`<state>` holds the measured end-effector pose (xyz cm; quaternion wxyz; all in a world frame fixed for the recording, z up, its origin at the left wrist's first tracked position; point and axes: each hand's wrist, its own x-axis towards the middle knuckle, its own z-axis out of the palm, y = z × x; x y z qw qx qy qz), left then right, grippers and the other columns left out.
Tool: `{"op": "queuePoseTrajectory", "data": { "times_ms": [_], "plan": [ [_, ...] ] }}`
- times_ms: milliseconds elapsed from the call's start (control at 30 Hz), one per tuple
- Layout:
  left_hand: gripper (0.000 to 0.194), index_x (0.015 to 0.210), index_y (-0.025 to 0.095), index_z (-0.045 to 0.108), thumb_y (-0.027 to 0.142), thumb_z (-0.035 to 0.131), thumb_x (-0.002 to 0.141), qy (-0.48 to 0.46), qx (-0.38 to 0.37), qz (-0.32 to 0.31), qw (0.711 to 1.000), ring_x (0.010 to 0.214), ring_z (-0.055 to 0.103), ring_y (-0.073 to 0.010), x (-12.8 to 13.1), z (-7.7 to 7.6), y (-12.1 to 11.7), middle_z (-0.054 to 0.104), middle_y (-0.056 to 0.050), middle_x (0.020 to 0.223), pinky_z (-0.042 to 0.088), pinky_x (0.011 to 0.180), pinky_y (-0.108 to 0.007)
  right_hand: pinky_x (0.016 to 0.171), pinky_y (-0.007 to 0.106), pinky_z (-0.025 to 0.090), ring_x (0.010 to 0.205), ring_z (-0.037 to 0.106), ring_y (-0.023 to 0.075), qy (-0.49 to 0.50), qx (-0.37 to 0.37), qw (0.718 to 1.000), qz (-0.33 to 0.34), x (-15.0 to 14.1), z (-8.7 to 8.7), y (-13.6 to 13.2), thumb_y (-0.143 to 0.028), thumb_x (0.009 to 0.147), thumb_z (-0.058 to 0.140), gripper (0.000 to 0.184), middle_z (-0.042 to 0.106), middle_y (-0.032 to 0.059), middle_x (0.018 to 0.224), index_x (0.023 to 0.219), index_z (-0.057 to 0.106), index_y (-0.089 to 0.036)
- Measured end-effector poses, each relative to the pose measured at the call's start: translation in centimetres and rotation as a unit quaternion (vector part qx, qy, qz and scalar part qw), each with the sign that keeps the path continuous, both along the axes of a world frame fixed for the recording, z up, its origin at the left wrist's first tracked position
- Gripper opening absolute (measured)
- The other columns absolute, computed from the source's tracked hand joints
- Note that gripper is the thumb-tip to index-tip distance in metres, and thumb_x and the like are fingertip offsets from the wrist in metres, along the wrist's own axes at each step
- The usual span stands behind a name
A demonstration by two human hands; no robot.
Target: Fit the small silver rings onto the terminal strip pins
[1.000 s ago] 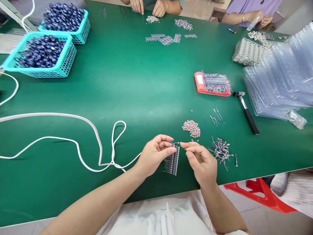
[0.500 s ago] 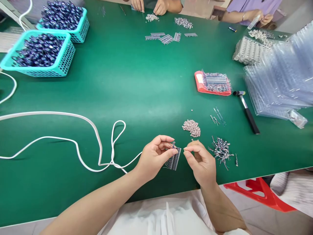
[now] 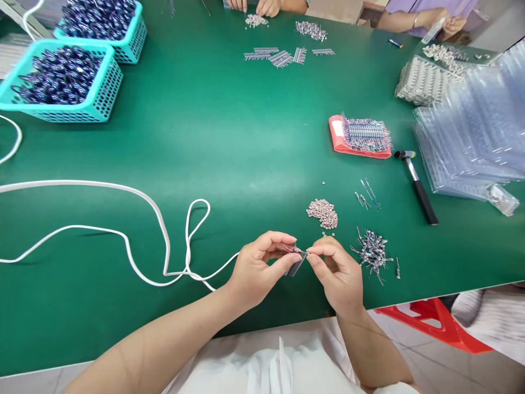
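My left hand (image 3: 256,271) is closed on a strip of small dark parts with thin wire leads (image 3: 296,267), holding it between thumb and fingers above the table. My right hand (image 3: 338,273) pinches with thumb and forefinger right at the strip's upper right corner. Whatever is in that pinch is too small to make out. Just beyond my right hand lies a pile of small pale round pieces (image 3: 323,213). To its right is a heap of loose dark parts with wire leads (image 3: 372,249), with one single part (image 3: 397,268) lying apart.
A hammer (image 3: 420,191) lies at right beside stacked clear plastic trays (image 3: 463,131). A red pad (image 3: 339,143) carries more wired strips. Turquoise baskets (image 3: 104,93) of dark glossy coils stand far left. White cable (image 3: 123,189) loops across the left. Two co-workers' hands (image 3: 268,6) show at the far edge.
My left hand has tilted the strip and brought it right, so its corner now meets my right fingertips. My right hand has hardly moved. The whole view has shifted slightly.
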<state>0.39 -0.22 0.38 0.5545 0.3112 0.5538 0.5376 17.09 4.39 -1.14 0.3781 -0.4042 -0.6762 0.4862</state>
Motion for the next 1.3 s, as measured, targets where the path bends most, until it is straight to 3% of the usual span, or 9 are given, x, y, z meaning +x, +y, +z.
{"op": "queuePoseTrajectory", "data": {
  "times_ms": [600,1000,1300],
  "plan": [
    [0.011,0.085,0.018,0.069,0.019,0.076,0.076,-0.008,0.026,-0.003,1.0,0.07,0.07,-0.0157,0.14,-0.49,-0.23,0.072,-0.002,0.079,0.062,0.068,-0.027,0.068,0.033,0.049,0.076,0.058,0.0177,0.013,0.014,1.0,-0.001,0.1,-0.15,0.0,-0.021,0.088,0.062,0.007,0.061,0.0028,0.079,0.09,0.068,-0.024],
    [0.013,0.09,0.018,0.068,0.019,0.074,0.079,-0.018,0.036,-0.02,0.999,0.07,0.071,-0.0153,0.1,-0.44,-0.39,0.073,-0.002,0.081,0.062,0.068,-0.027,0.067,0.033,0.049,0.074,0.059,0.017,0.045,0.026,0.999,0.004,0.15,-0.31,-0.01,-0.015,0.085,0.065,0.013,0.062,0.0019,0.078,0.092,0.069,-0.025],
    [0.011,0.09,0.017,0.067,0.015,0.071,0.079,0.028,0.059,-0.042,0.997,0.065,0.07,-0.0133,-0.26,-0.11,-0.26,0.071,-0.002,0.077,0.061,0.064,-0.024,0.072,0.033,0.047,0.075,0.058,0.0159,0.051,0.017,0.998,0.028,0.3,-0.26,0.01,-0.01,0.085,0.064,0.017,0.062,0.0006,0.079,0.091,0.067,-0.025]
  ]
}}
